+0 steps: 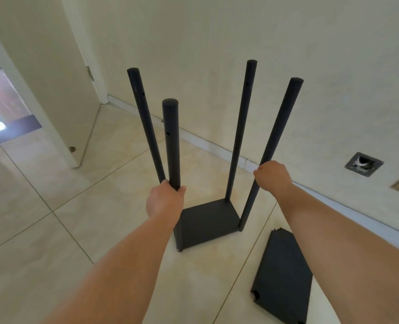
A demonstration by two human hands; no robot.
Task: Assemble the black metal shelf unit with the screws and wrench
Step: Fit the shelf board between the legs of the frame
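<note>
The black shelf unit stands upright on the tiled floor: a bottom shelf panel [209, 219] with four round black poles rising from its corners. My left hand [164, 201] grips the near-left pole [171, 141] about halfway up. My right hand [273, 175] grips the near-right pole [279, 139] at a similar height. The far-left pole [144, 122] and far-right pole [242, 122] stand free. Small screw holes show near the tops of the poles. A loose black shelf panel [283, 274] lies flat on the floor at the lower right. No screws or wrench are in view.
A cream wall [240, 43] with a white skirting board runs behind the unit. An open door [53, 78] stands at the left, with a doorway beyond it. A square metal wall fitting [363, 163] sits at the right. Pale floor tiles [41, 206] stretch out to the left.
</note>
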